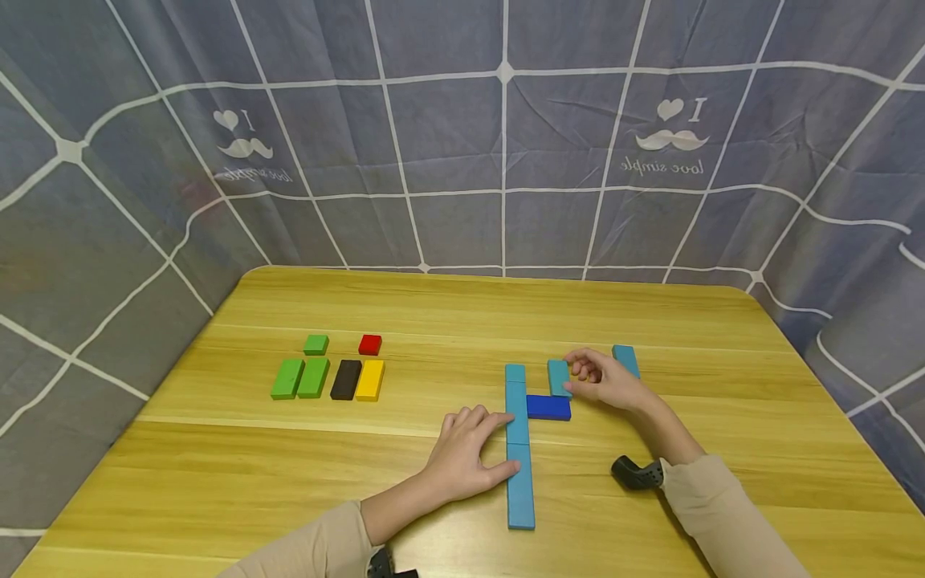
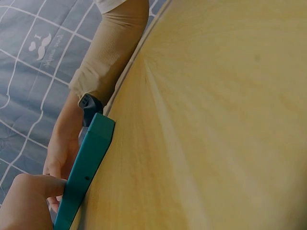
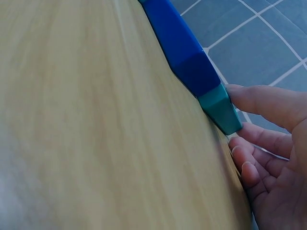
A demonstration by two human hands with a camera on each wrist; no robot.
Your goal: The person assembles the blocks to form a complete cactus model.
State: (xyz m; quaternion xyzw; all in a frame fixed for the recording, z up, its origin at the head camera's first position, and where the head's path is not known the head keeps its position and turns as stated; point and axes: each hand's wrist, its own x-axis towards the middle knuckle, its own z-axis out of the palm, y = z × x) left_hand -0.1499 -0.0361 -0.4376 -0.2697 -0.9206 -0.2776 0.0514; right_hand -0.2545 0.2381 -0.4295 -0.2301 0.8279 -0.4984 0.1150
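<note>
My left hand (image 1: 466, 457) rests its thumb and index fingertips on the left side of a column of light blue blocks (image 1: 520, 490); the left wrist view shows one of its digits against the teal block (image 2: 88, 167). To the column's right, a dark blue block (image 1: 549, 408) lies crosswise against it. Above that stands a short light blue block (image 1: 558, 377), parallel to the column. My right hand (image 1: 607, 379) touches this block's right side with spread thumb and index finger. In the right wrist view its teal end (image 3: 220, 109) adjoins the dark blue block (image 3: 184, 52).
Another light blue block (image 1: 625, 360) lies behind my right hand. On the table's left are green blocks (image 1: 314, 378), a black block (image 1: 346, 380), a yellow block (image 1: 371, 380) and a small red block (image 1: 370, 345). A grey curtain (image 1: 462, 160) surrounds the wooden table (image 1: 289, 482).
</note>
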